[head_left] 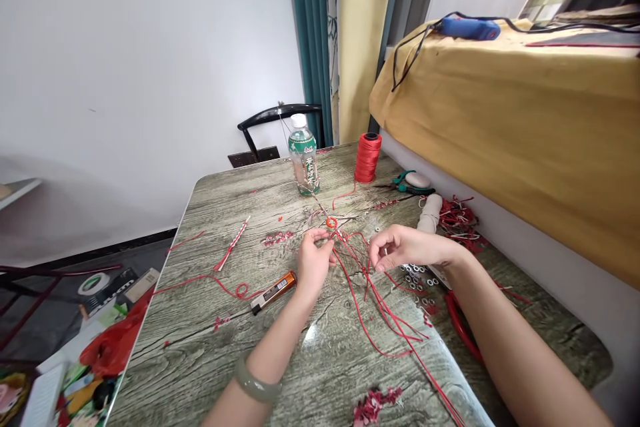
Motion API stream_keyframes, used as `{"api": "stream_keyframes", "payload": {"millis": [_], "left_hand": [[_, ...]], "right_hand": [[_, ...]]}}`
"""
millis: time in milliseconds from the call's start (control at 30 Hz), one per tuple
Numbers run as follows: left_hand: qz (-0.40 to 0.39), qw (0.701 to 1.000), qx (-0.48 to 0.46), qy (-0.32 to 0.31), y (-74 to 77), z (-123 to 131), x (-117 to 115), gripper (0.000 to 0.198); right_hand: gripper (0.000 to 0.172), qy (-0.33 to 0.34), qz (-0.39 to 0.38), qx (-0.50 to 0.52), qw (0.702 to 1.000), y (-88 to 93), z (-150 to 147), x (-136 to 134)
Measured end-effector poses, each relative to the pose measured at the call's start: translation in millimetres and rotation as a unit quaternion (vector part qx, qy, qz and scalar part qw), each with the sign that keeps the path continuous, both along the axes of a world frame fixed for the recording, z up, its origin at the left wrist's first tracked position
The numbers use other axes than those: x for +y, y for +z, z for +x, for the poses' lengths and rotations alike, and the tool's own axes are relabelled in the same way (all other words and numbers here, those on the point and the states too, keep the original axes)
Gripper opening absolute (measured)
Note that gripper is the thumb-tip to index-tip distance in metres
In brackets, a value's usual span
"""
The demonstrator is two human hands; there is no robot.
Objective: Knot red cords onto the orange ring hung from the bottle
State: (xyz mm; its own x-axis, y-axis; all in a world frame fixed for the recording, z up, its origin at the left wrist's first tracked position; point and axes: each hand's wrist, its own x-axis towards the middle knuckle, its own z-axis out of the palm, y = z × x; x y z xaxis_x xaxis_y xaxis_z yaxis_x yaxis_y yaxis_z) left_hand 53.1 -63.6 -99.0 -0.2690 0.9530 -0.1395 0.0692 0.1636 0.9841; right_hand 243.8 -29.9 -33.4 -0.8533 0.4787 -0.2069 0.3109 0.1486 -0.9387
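My left hand [316, 259] is closed in a pinch on red cord [354, 297], close to a knotted part with small pale pieces. A small red ring [331, 222] lies just beyond those fingertips. To the right, my right hand [403, 247] is closed too, thumb against fingers, with a strand of the cord running to its fingertips. The exact grip there is partly hidden. Several loose cord ends trail over the wood-patterned table [320, 380] towards me. Small metal rings [415, 275] lie scattered under and beside my right hand.
An orange utility knife [274, 292] lies left of my left forearm. Farther back stand a green-labelled bottle [304, 157] and a red thread spool [368, 159]. Teal-handled pliers [413, 183], a white thread roll [431, 213] and a red scrap pile [457, 220] line the right side.
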Motion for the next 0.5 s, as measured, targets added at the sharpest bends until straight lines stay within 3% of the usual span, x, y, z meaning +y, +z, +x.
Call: {"api": "stream_keyframes", "payload": {"millis": [167,300,500], "left_hand": [[-0.019,0.999,0.009,-0.033,-0.5,-3,3,0.023],[-0.024,0.999,0.013,-0.034,-0.9,-4,4,0.013],[-0.019,1.000,-0.003,-0.021,-1.2,-4,4,0.009]], "right_hand": [[0.021,0.055,0.021,-0.022,0.998,4.9,1,-2],[0.018,0.055,0.043,0.020,0.997,10.6,3,-1],[0.016,0.033,-0.087,0.118,0.989,13.0,11,-4]]}}
